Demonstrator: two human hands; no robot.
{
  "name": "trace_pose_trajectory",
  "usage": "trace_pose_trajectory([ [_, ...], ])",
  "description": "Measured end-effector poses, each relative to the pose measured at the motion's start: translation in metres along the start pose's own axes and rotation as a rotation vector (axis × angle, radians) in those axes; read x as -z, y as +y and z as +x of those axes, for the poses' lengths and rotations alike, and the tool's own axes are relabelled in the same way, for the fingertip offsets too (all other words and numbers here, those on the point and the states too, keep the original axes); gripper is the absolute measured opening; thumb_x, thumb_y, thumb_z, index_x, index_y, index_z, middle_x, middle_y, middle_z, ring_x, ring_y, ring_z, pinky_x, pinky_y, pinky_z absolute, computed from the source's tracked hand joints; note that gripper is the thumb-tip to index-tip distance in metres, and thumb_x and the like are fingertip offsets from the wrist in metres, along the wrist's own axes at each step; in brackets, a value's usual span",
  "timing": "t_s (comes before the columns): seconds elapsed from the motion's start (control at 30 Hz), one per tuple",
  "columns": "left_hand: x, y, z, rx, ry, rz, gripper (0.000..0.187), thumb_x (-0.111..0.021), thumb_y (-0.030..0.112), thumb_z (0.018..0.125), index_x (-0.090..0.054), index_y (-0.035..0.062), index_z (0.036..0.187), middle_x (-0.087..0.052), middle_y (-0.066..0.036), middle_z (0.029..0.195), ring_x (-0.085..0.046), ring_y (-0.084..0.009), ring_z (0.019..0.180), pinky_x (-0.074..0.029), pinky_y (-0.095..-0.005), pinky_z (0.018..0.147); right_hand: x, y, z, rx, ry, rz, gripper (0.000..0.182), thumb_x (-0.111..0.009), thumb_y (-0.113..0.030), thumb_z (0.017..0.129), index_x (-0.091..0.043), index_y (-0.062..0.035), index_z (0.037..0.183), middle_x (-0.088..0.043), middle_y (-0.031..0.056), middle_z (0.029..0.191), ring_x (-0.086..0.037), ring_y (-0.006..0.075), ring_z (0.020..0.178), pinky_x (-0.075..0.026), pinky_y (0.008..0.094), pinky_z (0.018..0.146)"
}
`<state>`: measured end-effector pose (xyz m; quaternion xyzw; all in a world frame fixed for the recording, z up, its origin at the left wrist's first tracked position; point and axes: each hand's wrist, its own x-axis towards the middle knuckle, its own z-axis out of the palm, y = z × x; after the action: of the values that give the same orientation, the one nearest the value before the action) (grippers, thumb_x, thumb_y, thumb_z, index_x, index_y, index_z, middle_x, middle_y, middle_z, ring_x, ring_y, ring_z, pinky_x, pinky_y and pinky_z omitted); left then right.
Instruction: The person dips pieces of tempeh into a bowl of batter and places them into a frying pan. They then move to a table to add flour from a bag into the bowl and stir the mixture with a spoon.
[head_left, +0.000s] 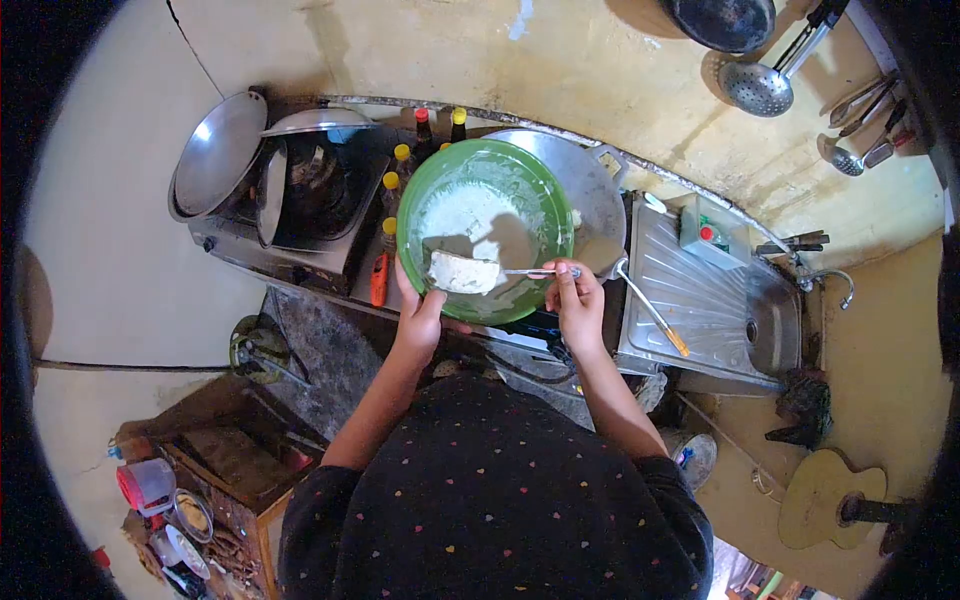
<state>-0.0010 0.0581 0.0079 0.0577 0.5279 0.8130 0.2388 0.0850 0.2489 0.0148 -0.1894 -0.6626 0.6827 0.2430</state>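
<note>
A green bowl (540, 190) with white batter inside is held up over the stove area. My left hand (420, 312) grips its near rim from below. My right hand (574, 300) holds a metal spoon (530, 271) by its handle, pointing left into the bowl. A pale, batter-coated piece (463, 272) rests at the spoon's end, close to my left thumb.
A wok (600, 190) sits behind the bowl. Left are a stove (300, 190) with lids and sauce bottles (400, 165). Right is a steel sink (720, 290) with a spatula (655, 315). Ladles hang on the wall (760, 85). A guitar (830, 500) lies low right.
</note>
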Motion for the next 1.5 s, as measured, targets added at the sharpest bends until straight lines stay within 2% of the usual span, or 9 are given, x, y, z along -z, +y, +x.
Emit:
trace_pose_trajectory([
  [0.2,0.010,-0.004,0.004,-0.024,0.026,-0.022,0.077,-0.041,0.006,0.081,0.004,0.0252,0.141,-0.044,-0.018,0.119,-0.061,-0.0299,0.082,-0.056,-0.0347,0.046,-0.009,0.003,-0.010,-0.001,-0.004,-0.052,0.025,-0.047,-0.023,0.096,-0.058,-0.0006,0.096,-0.061,0.0050,0.077,-0.044,0.0052,0.048,-0.035,0.0188,0.043],
  [0.5,0.042,0.007,0.006,-0.103,0.177,-0.006,0.072,-0.039,0.006,0.082,0.000,0.0217,0.140,-0.041,-0.018,0.122,-0.061,-0.0286,0.083,-0.056,-0.0309,0.048,-0.054,0.001,-0.013,-0.241,0.157,0.260,0.023,-0.047,-0.022,0.096,-0.057,-0.0013,0.096,-0.066,0.0087,0.078,-0.044,0.0067,0.047,-0.036,0.0196,0.043],
  [0.7,0.045,0.014,0.002,-0.044,0.311,-0.036,0.072,-0.039,0.007,0.082,0.001,0.0225,0.140,-0.038,-0.019,0.124,-0.060,-0.0312,0.085,-0.057,-0.0331,0.049,-0.065,0.012,0.001,-0.134,0.095,0.120,0.023,-0.047,-0.020,0.096,-0.056,0.0003,0.096,-0.065,0.0084,0.081,-0.046,0.0061,0.049,-0.038,0.0197,0.046],
  [0.8,0.048,0.015,0.002,-0.022,0.295,-0.013,0.073,-0.039,0.007,0.082,0.001,0.0225,0.140,-0.038,-0.020,0.124,-0.060,-0.0318,0.086,-0.057,-0.0335,0.050,-0.067,0.011,0.007,0.017,0.085,0.075,0.021,-0.047,-0.018,0.095,-0.056,0.0014,0.097,-0.064,0.0079,0.084,-0.046,0.0059,0.051,-0.039,0.0203,0.047],
  [0.97,0.044,0.020,0.002,-0.078,0.156,0.005,0.073,-0.041,0.009,0.081,0.000,0.0205,0.140,-0.040,-0.019,0.123,-0.060,-0.0296,0.087,-0.057,-0.0321,0.050,-0.058,0.004,0.011,0.084,-0.031,-0.227,0.017,-0.051,-0.015,0.093,-0.061,-0.0009,0.094,-0.063,0.0030,0.068,-0.049,0.0045,0.052,-0.040,0.0220,0.049],
  [1.07,0.037,0.023,0.002,-0.085,0.128,-0.003,0.076,-0.046,0.011,0.080,0.000,0.0204,0.140,-0.042,-0.018,0.121,-0.059,-0.0280,0.088,-0.057,-0.0323,0.051,-0.056,0.001,0.007,0.259,-0.156,-0.443,0.019,-0.047,-0.013,0.095,-0.059,0.0017,0.095,-0.063,0.0045,0.078,-0.047,0.0053,0.053,-0.040,0.0202,0.048],
  [1.17,0.030,0.022,0.002,-0.085,0.107,0.006,0.076,-0.043,0.007,0.081,0.001,0.0203,0.141,-0.041,-0.018,0.122,-0.059,-0.0271,0.089,-0.057,-0.0322,0.052,-0.059,0.013,0.002,0.211,-0.120,-0.377,0.020,-0.047,-0.014,0.095,-0.058,0.0022,0.095,-0.063,0.0052,0.077,-0.047,0.0061,0.053,-0.039,0.0207,0.047],
  [1.27,0.028,0.017,0.005,-0.107,0.088,0.021,0.075,-0.041,0.004,0.081,0.000,0.0201,0.142,-0.040,-0.017,0.122,-0.057,-0.0262,0.091,-0.057,-0.0324,0.056,-0.060,0.013,0.000,-0.067,-0.032,-0.048,0.019,-0.047,-0.014,0.095,-0.056,0.0021,0.096,-0.063,0.0075,0.076,-0.049,0.0064,0.053,-0.038,0.0210,0.045],
  [1.5,0.020,0.011,0.003,-0.091,0.034,0.076,0.076,-0.041,0.004,0.082,0.002,0.0205,0.142,-0.039,-0.016,0.125,-0.056,-0.0261,0.093,-0.057,-0.0310,0.054,-0.045,0.027,0.009,-0.358,-0.020,0.075,0.021,-0.044,-0.019,0.096,-0.053,-0.0005,0.095,-0.066,0.0135,0.080,-0.048,0.0069,0.047,-0.032,0.0197,0.039],
])
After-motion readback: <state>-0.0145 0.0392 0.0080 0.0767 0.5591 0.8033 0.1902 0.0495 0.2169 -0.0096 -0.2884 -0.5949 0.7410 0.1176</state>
